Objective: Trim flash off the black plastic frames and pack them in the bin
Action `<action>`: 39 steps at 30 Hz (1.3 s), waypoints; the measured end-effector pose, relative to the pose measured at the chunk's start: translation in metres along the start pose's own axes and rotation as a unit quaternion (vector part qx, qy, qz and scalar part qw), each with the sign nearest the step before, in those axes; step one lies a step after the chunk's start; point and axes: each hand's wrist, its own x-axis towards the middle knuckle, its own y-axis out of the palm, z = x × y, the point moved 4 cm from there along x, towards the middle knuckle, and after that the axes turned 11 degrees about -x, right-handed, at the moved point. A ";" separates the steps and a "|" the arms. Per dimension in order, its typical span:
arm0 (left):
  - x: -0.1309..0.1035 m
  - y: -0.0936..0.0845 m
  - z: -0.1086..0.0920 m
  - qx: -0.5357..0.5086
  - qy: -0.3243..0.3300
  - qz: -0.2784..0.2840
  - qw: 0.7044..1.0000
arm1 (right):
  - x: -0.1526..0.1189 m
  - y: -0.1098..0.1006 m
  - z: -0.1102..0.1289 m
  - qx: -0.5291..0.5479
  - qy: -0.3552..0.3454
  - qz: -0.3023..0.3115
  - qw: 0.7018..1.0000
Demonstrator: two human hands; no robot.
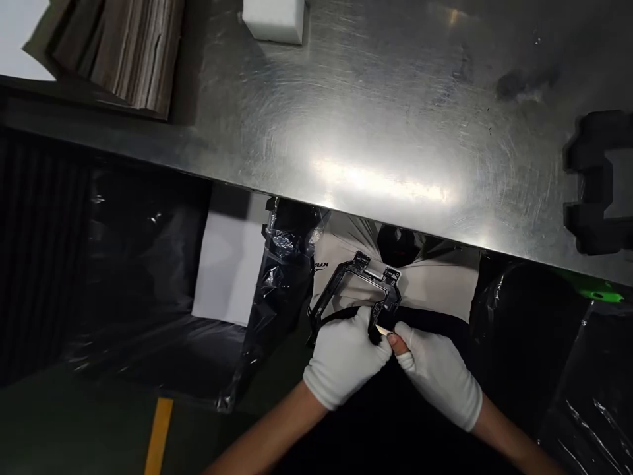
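A black angular plastic frame [391,295] is held over my lap, below the metal table's front edge. My left hand [346,356], in a white glove, is closed around the lower part of this frame. My right hand [435,373] wears a white glove with a bare fingertip showing. It pinches a small blade [382,330], whose pale tip meets the frame beside my left fingers. The blade's handle is hidden in the right hand.
The metal table [356,119] spans the top, with a white block [275,20], stacked cardboard sheets [133,53] and a black notched part [591,181] on it. Below at left, black plastic lining [148,264] surrounds a white sheet [230,257]. A green item [601,295] lies at right.
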 end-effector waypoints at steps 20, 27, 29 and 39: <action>-0.006 0.004 0.003 0.075 -0.009 -0.033 0.997 | 0.002 -0.001 0.004 -0.046 0.034 0.038 0.998; -0.006 0.004 0.002 0.084 -0.035 -0.015 0.996 | 0.002 0.002 0.003 -0.033 0.043 0.033 0.998; -0.007 0.004 0.001 0.083 -0.047 -0.007 0.995 | 0.003 0.003 0.002 -0.039 0.047 0.035 0.998; -0.002 -0.005 0.008 -0.025 -0.047 -0.054 0.997 | -0.003 -0.007 -0.015 0.174 0.056 -0.001 0.983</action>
